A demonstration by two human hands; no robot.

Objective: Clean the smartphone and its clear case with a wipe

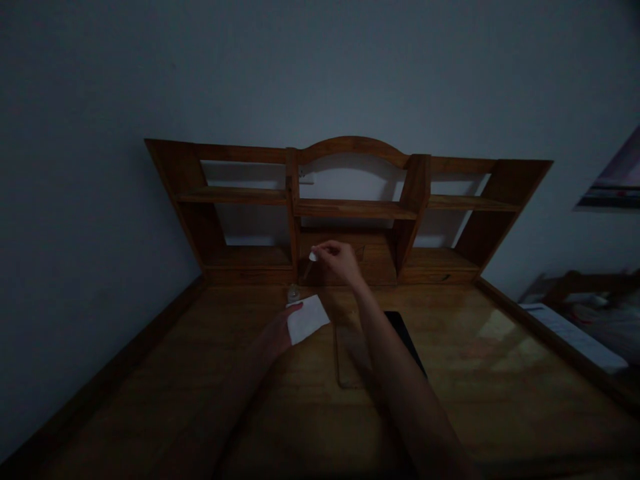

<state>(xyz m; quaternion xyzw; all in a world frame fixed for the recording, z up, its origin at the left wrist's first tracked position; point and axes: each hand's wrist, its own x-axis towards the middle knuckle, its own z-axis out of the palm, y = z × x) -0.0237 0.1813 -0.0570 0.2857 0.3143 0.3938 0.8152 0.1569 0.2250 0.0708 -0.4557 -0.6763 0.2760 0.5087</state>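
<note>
Pinched in the fingers of my right hand (340,260) is a white cap with a thin stem (313,256), the stem slanting down to the left. It is held above the desk, in front of the shelf unit. My left hand (280,333) grips a folded white tissue or cloth (307,320), thumb on top. Just beyond that hand stands a small clear bottle (293,292), its lower part hidden by the white sheet. The stem is apart from both the bottle and the sheet. Dim light hides whether the stem is a dropper tube or a brush.
A wooden shelf unit (355,209) lines the desk's (200,373) back edge. Under my right forearm lies a flat see-through item with rounded corners (345,363), beside a flat black object (406,337). White paper (575,333) lies beyond the desk's right edge.
</note>
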